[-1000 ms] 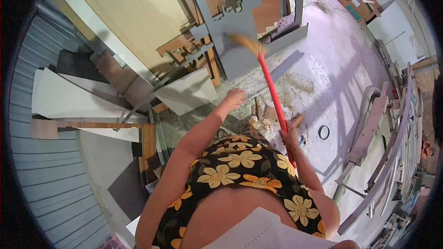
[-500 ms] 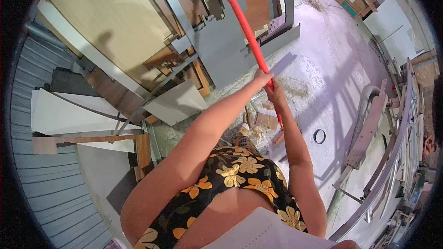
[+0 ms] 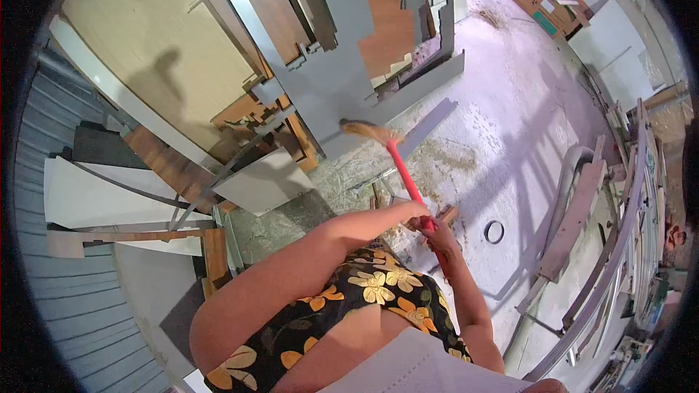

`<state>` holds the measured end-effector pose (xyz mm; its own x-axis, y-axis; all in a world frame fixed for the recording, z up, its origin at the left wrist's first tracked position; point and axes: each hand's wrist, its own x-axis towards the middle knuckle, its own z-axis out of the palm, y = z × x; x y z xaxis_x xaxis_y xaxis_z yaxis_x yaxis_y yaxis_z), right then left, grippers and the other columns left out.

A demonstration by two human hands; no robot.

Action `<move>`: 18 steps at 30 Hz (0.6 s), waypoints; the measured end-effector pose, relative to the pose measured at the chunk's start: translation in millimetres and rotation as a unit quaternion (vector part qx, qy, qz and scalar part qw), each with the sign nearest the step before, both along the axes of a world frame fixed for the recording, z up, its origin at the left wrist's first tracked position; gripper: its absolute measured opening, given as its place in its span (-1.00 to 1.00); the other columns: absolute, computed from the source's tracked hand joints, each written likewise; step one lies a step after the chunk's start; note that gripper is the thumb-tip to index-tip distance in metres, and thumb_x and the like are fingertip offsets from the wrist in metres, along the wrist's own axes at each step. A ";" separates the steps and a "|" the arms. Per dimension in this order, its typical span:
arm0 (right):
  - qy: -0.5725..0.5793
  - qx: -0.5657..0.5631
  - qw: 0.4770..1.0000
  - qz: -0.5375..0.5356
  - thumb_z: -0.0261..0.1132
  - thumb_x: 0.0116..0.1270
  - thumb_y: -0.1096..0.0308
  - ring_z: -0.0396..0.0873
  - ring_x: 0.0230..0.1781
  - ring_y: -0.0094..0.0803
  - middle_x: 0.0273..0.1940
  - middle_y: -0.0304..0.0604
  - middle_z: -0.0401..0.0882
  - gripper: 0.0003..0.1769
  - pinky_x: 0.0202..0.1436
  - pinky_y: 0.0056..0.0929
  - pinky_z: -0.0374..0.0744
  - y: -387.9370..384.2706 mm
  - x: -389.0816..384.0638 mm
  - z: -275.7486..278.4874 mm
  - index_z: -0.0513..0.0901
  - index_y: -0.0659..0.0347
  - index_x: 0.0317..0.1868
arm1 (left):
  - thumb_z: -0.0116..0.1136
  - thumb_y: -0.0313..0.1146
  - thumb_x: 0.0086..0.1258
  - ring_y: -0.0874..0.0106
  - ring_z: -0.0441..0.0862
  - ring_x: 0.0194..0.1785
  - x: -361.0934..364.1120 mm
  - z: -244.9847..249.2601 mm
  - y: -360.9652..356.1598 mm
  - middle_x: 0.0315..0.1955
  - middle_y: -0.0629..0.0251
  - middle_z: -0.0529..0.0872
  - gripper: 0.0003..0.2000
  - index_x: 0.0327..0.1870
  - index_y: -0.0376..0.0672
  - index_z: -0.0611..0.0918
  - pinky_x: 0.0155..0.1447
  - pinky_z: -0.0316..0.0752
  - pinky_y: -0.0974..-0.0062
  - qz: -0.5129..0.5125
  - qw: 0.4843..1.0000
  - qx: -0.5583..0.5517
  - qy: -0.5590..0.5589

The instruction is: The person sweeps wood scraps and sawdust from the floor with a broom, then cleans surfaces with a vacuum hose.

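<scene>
A broom [image 3: 404, 175] with a red handle and straw-coloured bristles slants away from me, its head low near the foot of the leaning grey board. My left hand [image 3: 416, 211] wraps round the handle partway down. Just below it, my right hand [image 3: 440, 236] grips the lower handle, whose end runs down past the wrist. Close by my hands, small wooden pieces [image 3: 449, 214] lie on the dusty floor, partly covered by my arms.
Grey boards [image 3: 313, 94] and a large pale panel [image 3: 145, 36] lean at the left. A black ring [image 3: 494, 231] lies on the floor [image 3: 502, 131]. Long strips and pipes [image 3: 575, 233] line the right side. Cardboard boxes [image 3: 546, 0] stand far back.
Both hands have come down and closer to my body with the broom. Its bristles have dropped from high in view to near the floor.
</scene>
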<state>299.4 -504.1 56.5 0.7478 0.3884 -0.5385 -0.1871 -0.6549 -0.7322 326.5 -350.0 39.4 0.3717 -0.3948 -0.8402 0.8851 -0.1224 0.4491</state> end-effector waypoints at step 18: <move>-0.345 0.072 0.936 -0.008 0.18 0.09 0.28 0.50 -0.31 0.10 -0.35 0.20 0.52 -0.35 -0.26 -0.09 0.46 209.7 162.6 160.5 0.17 -0.07 0.22 | 0.14 -0.37 0.07 0.35 0.49 -0.47 169.7 148.1 172.9 -0.52 0.18 0.51 -0.72 -0.31 -0.34 0.36 -0.35 0.40 0.39 0.414 0.699 0.171 -0.557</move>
<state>462.1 -294.4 217.0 0.9044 0.4060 0.1313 0.3538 -0.5417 -0.7625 496.2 -177.1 187.5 0.8530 0.4964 0.1613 -0.1606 -0.0444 0.9860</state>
